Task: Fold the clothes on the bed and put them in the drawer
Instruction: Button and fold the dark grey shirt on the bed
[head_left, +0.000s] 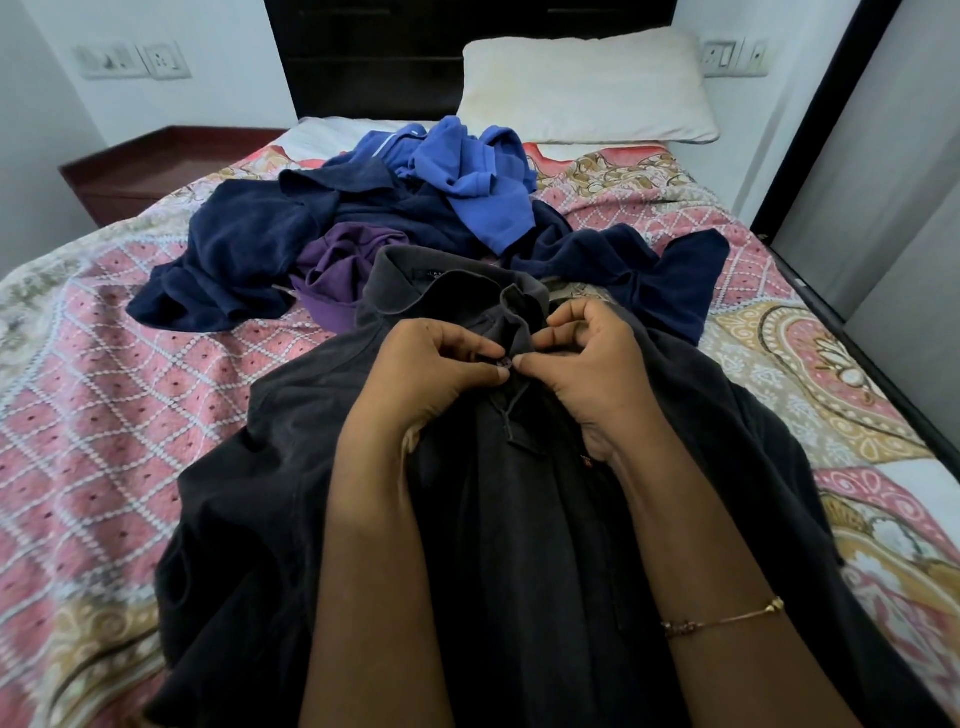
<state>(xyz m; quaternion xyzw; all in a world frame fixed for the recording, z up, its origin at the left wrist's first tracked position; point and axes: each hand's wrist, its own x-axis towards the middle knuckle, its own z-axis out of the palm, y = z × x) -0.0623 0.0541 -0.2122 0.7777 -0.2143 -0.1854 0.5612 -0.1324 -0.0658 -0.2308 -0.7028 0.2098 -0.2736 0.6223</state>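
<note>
Where the two hands meet at the placket, the left hand and right hand both pinch the dark polo shirt just under its collar, fingertips almost touching around a small button. Fingers of both are curled, thumbs pressed against the fabric. A thin gold bracelet sits on the right wrist.

The shirt is charcoal-black, front side up, collar pointing toward the head of the bed. It is spread over the near middle of the bed and runs off the near edge of view. Fabric is wrinkled, sleeves splayed to either side, and the placket is partly open below the pinch. A small label shows inside the collar, too small to read.

Just beyond the collar lies the unfolded pile: a purple garment touching the shirt's left shoulder, navy garments spreading left and right across the middle of the bed, and a bright blue garment crumpled on top toward the head end.

A white pillow lies at the head-right corner. The bed cover is pink and beige patterned.
</note>
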